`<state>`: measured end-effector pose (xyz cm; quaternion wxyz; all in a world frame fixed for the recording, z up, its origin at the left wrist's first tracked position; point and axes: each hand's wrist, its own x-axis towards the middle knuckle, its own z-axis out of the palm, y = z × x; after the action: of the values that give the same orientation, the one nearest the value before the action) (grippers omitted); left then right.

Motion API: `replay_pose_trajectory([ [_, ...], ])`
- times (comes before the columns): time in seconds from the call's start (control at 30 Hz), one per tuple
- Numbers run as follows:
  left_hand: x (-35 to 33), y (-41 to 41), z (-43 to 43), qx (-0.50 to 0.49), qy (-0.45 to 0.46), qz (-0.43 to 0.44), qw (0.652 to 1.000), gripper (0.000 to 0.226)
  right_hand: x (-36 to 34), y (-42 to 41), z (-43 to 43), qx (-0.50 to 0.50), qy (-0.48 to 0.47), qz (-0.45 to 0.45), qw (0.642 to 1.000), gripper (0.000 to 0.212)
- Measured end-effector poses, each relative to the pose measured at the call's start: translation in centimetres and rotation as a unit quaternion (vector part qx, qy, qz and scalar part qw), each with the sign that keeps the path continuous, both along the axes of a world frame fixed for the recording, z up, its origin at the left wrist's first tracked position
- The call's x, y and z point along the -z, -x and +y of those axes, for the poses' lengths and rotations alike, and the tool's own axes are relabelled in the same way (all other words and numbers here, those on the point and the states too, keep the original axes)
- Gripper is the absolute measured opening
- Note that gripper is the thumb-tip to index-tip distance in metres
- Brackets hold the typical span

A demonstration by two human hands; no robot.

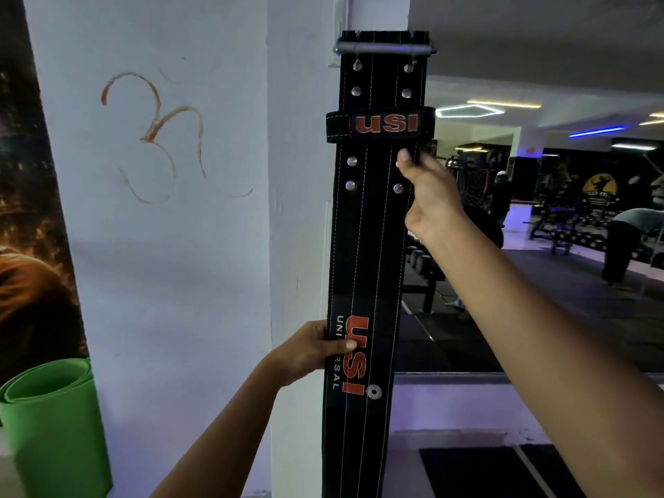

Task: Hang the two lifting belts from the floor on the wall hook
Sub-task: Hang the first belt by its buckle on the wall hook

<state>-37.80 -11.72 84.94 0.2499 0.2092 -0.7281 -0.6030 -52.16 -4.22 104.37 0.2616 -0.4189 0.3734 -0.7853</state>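
Note:
A long black lifting belt (373, 246) with red USI lettering hangs upright against the corner of a white pillar. Its metal buckle (384, 49) is at the top, close to the wall. A wall hook is not visible; the buckle covers that spot. My right hand (427, 195) pinches the belt's right edge just under the keeper loop. Lower down, my left hand (309, 350) grips the left edge beside the vertical lettering, thumb on the front. A second belt is not in view.
A rolled green mat (50, 422) stands at the lower left by a dark poster (25, 210). The white wall carries an orange drawn symbol (158, 134). A mirror (557, 228) to the right reflects gym benches, dumbbells and people.

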Motion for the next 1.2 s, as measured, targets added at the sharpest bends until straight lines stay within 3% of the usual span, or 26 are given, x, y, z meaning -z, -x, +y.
replay_pose_trajectory([
  [0.1,-3.7,0.1,-0.1,0.006,-0.033,0.111,0.993,0.03,0.3,0.0,0.0,-0.006,-0.003,-0.009,1.0,0.024],
  [0.2,-10.9,0.9,0.1,-0.054,0.01,0.226,0.973,0.048,0.7,-0.1,0.0,-0.018,-0.008,-0.02,1.0,0.027],
  [0.33,-17.5,2.2,1.4,-0.134,0.088,0.315,0.935,0.029,2.0,-0.4,-0.1,-0.021,-0.021,-0.019,0.999,0.011],
  [0.47,-18.0,3.2,1.6,-0.17,0.078,0.349,0.918,0.014,2.9,-0.1,0.2,-0.011,0.013,0.021,1.0,0.008],
  [0.57,-18.3,3.6,1.6,-0.186,0.081,0.359,0.911,0.011,5.4,0.1,0.7,0.013,-0.041,0.097,0.994,0.048],
  [0.6,-18.6,3.6,1.7,-0.19,0.081,0.362,0.909,0.01,6.9,0.2,0.7,-0.004,-0.072,0.121,0.99,0.051],
  [0.7,-19.6,3.4,1.7,-0.195,0.067,0.37,0.906,0.012,12.2,0.2,2.3,-0.094,-0.174,0.18,0.964,0.024],
  [0.87,-20.6,3.3,1.9,-0.187,0.077,0.377,0.904,0.016,12.4,0.9,2.4,-0.135,-0.147,0.12,0.972,0.015],
  [0.97,-21.0,3.2,2.2,-0.191,0.08,0.383,0.9,0.014,10.9,1.2,1.7,-0.129,-0.095,0.081,0.984,0.022],
  [1.1,-21.2,2.6,2.4,-0.191,0.078,0.387,0.899,0.011,14.7,0.9,2.3,-0.157,-0.166,0.081,0.97,0.061],
  [1.2,-21.1,2.5,2.5,-0.19,0.072,0.393,0.897,0.01,15.1,0.9,2.5,-0.185,-0.159,0.062,0.968,0.035],
])
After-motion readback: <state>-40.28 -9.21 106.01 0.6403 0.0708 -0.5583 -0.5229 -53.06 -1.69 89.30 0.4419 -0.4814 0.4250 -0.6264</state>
